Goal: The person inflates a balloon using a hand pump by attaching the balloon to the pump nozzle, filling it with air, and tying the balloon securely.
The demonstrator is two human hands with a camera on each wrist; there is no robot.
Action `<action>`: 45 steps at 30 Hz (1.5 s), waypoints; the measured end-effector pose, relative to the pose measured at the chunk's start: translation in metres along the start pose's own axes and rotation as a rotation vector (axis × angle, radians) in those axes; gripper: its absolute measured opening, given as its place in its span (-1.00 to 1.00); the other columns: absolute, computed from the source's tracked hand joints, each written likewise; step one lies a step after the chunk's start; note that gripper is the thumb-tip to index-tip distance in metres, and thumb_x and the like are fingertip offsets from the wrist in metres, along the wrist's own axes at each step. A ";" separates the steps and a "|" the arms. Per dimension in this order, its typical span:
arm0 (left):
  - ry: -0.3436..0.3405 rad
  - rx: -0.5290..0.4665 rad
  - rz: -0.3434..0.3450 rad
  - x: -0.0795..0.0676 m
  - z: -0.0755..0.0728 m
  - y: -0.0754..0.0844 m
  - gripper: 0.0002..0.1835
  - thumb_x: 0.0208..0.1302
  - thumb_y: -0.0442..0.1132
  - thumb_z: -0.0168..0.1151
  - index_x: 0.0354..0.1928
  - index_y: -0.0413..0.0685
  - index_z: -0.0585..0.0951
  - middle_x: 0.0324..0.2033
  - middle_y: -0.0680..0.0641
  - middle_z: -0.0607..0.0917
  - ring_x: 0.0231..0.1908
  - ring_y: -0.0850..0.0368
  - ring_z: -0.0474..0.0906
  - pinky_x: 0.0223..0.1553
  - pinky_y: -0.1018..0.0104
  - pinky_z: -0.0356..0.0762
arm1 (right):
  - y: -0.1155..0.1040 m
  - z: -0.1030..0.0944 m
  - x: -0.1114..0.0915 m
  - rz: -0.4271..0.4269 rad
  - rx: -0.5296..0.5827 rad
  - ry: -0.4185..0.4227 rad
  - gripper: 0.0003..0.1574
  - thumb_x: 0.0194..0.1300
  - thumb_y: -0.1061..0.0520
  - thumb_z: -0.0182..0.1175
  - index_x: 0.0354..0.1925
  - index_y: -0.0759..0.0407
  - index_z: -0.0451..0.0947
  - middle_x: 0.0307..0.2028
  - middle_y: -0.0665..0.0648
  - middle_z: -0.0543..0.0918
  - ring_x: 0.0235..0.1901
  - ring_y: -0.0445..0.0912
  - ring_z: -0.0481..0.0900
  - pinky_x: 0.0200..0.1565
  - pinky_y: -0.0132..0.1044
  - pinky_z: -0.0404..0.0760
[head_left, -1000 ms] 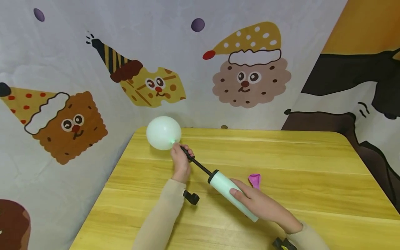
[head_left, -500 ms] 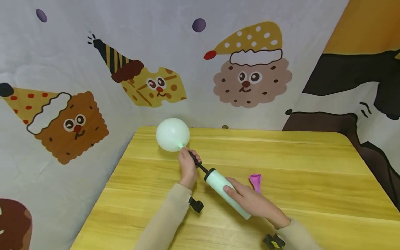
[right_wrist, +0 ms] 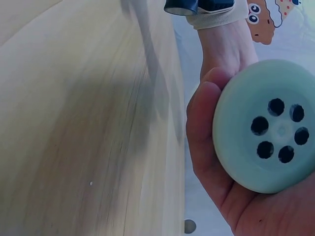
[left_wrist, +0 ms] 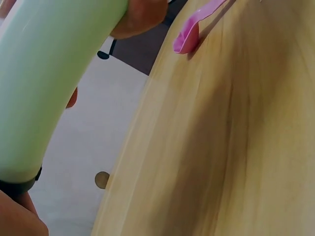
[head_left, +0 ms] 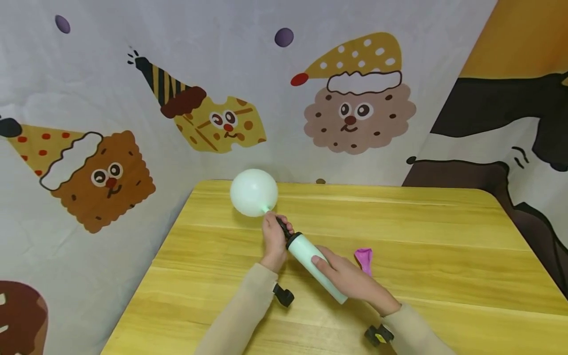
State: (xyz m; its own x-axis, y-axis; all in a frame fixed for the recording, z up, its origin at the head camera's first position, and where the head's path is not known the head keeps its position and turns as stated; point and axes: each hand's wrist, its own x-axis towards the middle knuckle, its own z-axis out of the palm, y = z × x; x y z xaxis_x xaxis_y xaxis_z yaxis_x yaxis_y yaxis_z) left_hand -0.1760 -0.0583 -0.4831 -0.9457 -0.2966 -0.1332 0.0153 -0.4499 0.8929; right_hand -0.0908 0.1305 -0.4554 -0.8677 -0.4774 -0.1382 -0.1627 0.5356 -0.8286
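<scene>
My left hand (head_left: pixel 275 241) grips the black handle (head_left: pixel 282 226) of a pale green balloon pump (head_left: pixel 316 268). Its thumb side is at the neck of a round, inflated mint-green balloon (head_left: pixel 254 192), which sits just beyond the hand. Whether the fingers pinch the neck cannot be told. My right hand (head_left: pixel 350 278) is wrapped around the pump's barrel, thumb on top. The black collar lies close against the left hand, and hardly any rod shows. In the right wrist view the pump's round end cap (right_wrist: pixel 283 169) faces the camera, with several dark holes in it.
A limp pink balloon (head_left: pixel 364 260) lies on the wooden table (head_left: pixel 443 246), just beyond the right hand. Behind the table hangs a pale wall cloth (head_left: pixel 266 74) printed with cartoon biscuits and cheese. Black wrist cameras (head_left: pixel 284 296) sit on both sleeves.
The pump's rod has slid into the barrel, bringing the hands together. The left hand and inflated balloon moved right and slightly nearer; the right hand moved left. The pink balloon stayed put.
</scene>
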 end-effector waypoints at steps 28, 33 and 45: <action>0.113 -0.105 -0.089 0.008 -0.001 -0.017 -0.68 0.67 -0.17 -0.26 -0.23 -0.15 0.42 -0.47 0.02 0.52 -0.57 0.20 0.47 -0.49 0.40 0.51 | 0.009 0.005 -0.007 0.051 -0.005 0.013 -0.22 0.67 -0.23 -0.15 0.54 0.24 0.21 -0.13 0.20 0.67 -0.39 -0.09 0.59 -0.35 -0.12 0.63; 0.135 -0.114 -0.114 0.012 -0.002 -0.012 -0.68 0.67 -0.19 -0.25 -0.28 -0.11 0.43 -0.47 0.01 0.55 -0.55 0.20 0.48 -0.51 0.40 0.48 | 0.006 0.000 -0.014 0.049 -0.018 0.008 -0.24 0.67 -0.22 -0.13 0.54 0.23 0.22 -0.07 0.23 0.66 -0.31 -0.07 0.58 -0.26 -0.08 0.63; 0.172 -0.049 -0.124 0.033 -0.024 -0.004 -0.78 0.59 -0.27 -0.14 -0.26 -0.10 0.45 -0.40 0.00 0.66 -0.44 0.18 0.56 -0.40 0.39 0.44 | 0.005 -0.033 -0.043 0.068 0.008 -0.005 -0.26 0.68 -0.20 -0.14 0.56 0.19 0.19 0.01 0.23 0.60 -0.26 -0.04 0.58 -0.28 -0.11 0.64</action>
State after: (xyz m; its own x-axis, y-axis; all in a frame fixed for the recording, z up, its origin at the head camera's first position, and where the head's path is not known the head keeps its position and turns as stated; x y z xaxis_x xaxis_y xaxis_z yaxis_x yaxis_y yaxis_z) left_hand -0.1999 -0.0865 -0.5015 -0.8720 -0.3738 -0.3161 -0.0783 -0.5309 0.8438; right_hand -0.0704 0.1768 -0.4357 -0.8742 -0.4436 -0.1975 -0.0993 0.5614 -0.8216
